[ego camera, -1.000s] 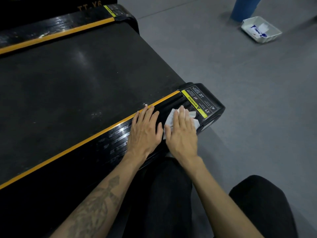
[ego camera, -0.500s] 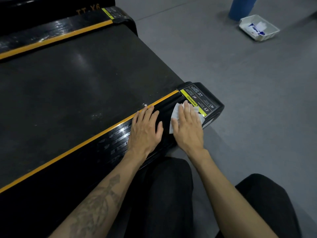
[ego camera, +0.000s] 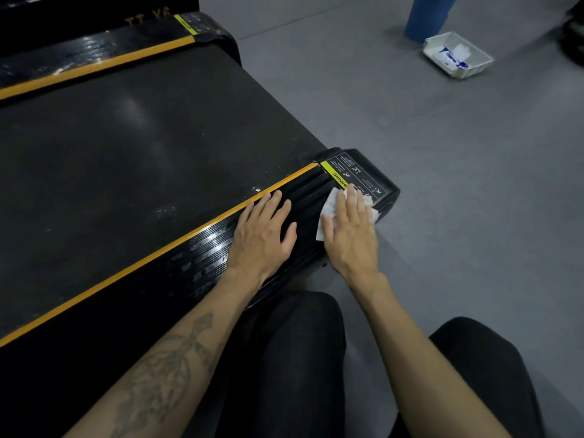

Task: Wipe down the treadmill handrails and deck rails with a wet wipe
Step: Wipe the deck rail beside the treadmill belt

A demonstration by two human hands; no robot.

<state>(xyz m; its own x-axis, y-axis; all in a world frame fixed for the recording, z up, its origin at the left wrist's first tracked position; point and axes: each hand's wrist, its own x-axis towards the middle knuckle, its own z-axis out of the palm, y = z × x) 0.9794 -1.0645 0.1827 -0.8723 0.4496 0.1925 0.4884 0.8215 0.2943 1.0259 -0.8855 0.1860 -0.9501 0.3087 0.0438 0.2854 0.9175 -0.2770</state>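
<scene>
- A white wet wipe (ego camera: 328, 213) lies flat on the near deck rail (ego camera: 202, 248) of a black treadmill, at the rail's rear end, touching the yellow warning label (ego camera: 339, 180) on the end cap (ego camera: 369, 175).
- The wipe looks thin, soft and very light; it would likely bunch or slide, so pressing it under a flat palm seems the best hold.
- The rail is ribbed, glossy and stiff, probably slick where damp.
- The right hand (ego camera: 350, 235) lies palm-down on the wipe, fingers (ego camera: 350, 200) straight and together, pressing rather than grasping.
- The left hand (ego camera: 262, 235) rests flat on the rail just beside it, fingers spread and released, holding nothing.
- Both forearms reach forward over bent knees in dark trousers.
- A white tray (ego camera: 458, 58) sits on the grey floor (ego camera: 442, 184), well apart.
</scene>
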